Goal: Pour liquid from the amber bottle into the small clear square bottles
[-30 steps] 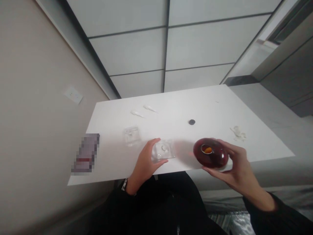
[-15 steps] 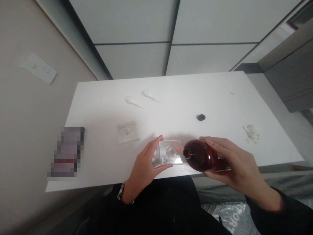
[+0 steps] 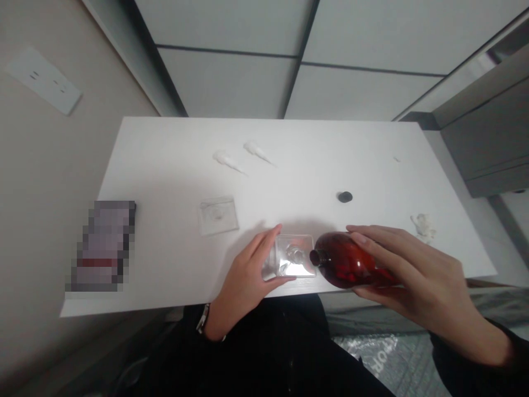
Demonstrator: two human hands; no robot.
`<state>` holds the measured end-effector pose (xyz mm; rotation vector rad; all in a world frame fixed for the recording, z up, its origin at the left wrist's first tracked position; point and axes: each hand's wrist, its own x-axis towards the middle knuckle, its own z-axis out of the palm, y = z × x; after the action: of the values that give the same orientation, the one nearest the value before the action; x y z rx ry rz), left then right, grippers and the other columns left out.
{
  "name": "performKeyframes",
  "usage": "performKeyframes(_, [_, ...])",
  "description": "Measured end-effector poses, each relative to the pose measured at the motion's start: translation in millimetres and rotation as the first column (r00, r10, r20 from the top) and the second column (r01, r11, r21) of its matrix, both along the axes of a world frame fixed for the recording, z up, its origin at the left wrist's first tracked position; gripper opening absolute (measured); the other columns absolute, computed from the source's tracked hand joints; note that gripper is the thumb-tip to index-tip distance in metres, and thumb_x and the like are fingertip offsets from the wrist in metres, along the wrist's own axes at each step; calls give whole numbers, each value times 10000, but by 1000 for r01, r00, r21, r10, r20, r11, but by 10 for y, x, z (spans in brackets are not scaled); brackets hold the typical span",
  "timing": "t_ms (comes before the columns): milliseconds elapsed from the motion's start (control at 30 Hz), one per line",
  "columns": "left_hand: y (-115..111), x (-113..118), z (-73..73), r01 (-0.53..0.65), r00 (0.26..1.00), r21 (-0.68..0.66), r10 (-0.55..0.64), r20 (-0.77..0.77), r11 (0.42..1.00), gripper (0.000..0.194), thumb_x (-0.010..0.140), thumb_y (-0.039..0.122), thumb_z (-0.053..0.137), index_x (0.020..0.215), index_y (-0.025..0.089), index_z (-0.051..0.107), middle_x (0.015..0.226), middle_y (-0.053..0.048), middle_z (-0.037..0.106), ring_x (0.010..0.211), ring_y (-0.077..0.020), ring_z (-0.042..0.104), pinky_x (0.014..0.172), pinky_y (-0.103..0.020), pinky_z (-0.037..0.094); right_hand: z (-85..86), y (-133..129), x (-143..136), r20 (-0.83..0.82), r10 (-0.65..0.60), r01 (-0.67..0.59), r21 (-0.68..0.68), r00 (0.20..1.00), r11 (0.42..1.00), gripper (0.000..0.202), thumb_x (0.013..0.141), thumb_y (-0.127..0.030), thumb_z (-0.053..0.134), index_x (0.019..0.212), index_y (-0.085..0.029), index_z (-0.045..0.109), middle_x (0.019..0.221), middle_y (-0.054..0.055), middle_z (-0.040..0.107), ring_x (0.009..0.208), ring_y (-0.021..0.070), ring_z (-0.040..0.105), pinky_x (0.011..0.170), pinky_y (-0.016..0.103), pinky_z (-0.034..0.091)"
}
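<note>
Near the table's front edge, my left hand (image 3: pixel 248 275) grips a clear square container (image 3: pixel 295 256) between thumb and fingers. A round opening shows in its top. My right hand (image 3: pixel 417 270) is wrapped round a dark red-brown bottle (image 3: pixel 349 259), tilted with its uncapped mouth toward the container's right side. No liquid stream can be made out. A second clear container (image 3: pixel 218 216) lies to the left. Farther right is a small black cap (image 3: pixel 344 197).
Two white pointed nozzles (image 3: pixel 229 161) lie at the back of the white table (image 3: pixel 165 165). A blurred-out phone-like object (image 3: pixel 103 245) rests at the left edge. Crumpled whitish material (image 3: pixel 423 227) is at the right, behind my right hand.
The bottle has tipped closer to horizontal, its mouth still beside the container. My right hand has moved a little right with it. The whole view has shifted slightly.
</note>
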<state>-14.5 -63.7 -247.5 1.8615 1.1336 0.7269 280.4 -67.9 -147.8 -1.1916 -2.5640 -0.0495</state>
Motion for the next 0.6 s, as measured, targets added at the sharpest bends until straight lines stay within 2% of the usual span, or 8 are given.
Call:
performKeyframes(167, [-4, 12, 3, 7, 1000, -12, -7, 10, 1000, 926, 913, 551, 816, 1690, 376, 342, 1601, -104, 606, 1441, -325, 636, 1222, -488, 543, 41, 6, -13, 23, -8, 8, 6, 1000, 1000, 846, 1041, -367, 660, 1761, -275, 226, 1339, 159, 772, 1089, 351, 776, 801, 457, 671])
performKeyframes(400, [-8, 23, -4, 0, 1000, -5, 0, 3, 1000, 911, 909, 569, 810, 1674, 381, 355, 1596, -91, 610, 1450, -317, 629, 1214, -476, 549, 101, 37, -15, 87, 40, -42, 25, 995, 999, 864, 1039, -360, 662, 1763, -229, 209, 1335, 183, 770, 1079, 361, 774, 795, 455, 651])
performKeyframes(600, [-13, 29, -2, -10, 1000, -6, 10, -9, 1000, 878, 907, 575, 812, 1652, 356, 401, 1592, -100, 616, 1453, -322, 626, 1224, -472, 539, 112, 31, 15, 100, 17, -20, 27, 995, 999, 852, 1036, -358, 669, 1760, -289, 225, 1365, 154, 768, 1096, 366, 779, 820, 465, 650])
